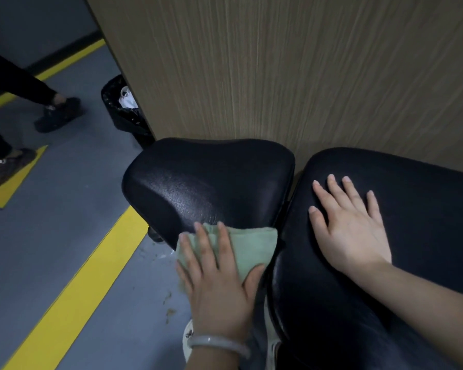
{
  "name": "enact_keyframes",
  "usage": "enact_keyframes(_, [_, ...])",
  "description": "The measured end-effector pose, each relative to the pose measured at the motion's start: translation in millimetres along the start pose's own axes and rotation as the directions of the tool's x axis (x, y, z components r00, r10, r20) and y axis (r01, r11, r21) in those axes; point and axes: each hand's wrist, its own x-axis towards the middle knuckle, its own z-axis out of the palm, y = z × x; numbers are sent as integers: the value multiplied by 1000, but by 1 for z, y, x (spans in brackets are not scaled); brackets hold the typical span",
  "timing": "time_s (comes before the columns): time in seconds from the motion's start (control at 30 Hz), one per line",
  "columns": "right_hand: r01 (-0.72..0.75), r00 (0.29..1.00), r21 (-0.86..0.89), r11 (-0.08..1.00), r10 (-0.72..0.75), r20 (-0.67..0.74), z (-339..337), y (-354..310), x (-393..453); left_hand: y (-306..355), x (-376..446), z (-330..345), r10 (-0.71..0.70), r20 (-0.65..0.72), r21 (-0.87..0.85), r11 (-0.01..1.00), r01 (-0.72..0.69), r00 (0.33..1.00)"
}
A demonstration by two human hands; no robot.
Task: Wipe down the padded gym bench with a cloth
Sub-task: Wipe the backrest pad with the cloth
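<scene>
1. Left hand, nearest, lies flat with fingers spread, pressing a green cloth onto the near edge of the bench's small black pad.
2. Right hand rests open, palm down, on the long pad, holding nothing.
3. Both pads stand against a wooden panel.

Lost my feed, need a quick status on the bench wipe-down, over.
Left hand flat, pressing pale green cloth on small black padded seat. Right hand flat on long black pad. Nothing in the way.
</scene>
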Motion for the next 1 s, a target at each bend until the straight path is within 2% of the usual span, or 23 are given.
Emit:
enact_keyframes(0.1, [0,1000,1,1000,0,1,0,-1,0,-12,-15,1,87,-23,-25,996,-87,996])
enact_keyframes(0.2, [-2,1000,6,1000,2,-7,1,-1,0,-9,-7,0,51,5,-21,998,-51,999])
enact_keyframes(0.3, [-3,1000,-4,1000,3,-8,0,-2,1,3,7,-5,-42,121,0,999,42,992])
enact_keyframes(0.4, [-4,1000,-2,1000,3,-8,-1,-3,1,13,22,-10,-123,265,19,992,122,956])
enact_keyframes(0.53, [-8,1000,-1,1000,8,-8,-1,-2,1,26,44,-11,-100,306,79,994,79,947])
enact_keyframes(0.67, [-3,1000,-4,1000,3,-7,-1,-2,2,35,73,-20,-83,440,126,992,31,894])
enact_keyframes(0.87, [-8,1000,10,1000,8,-4,-2,-2,0,-3,34,-20,145,325,83,980,-181,935])
enact_keyframes(1.0, [-9,1000,3,1000,9,2,-2,-2,1,-24,3,-19,205,280,35,974,-224,938])
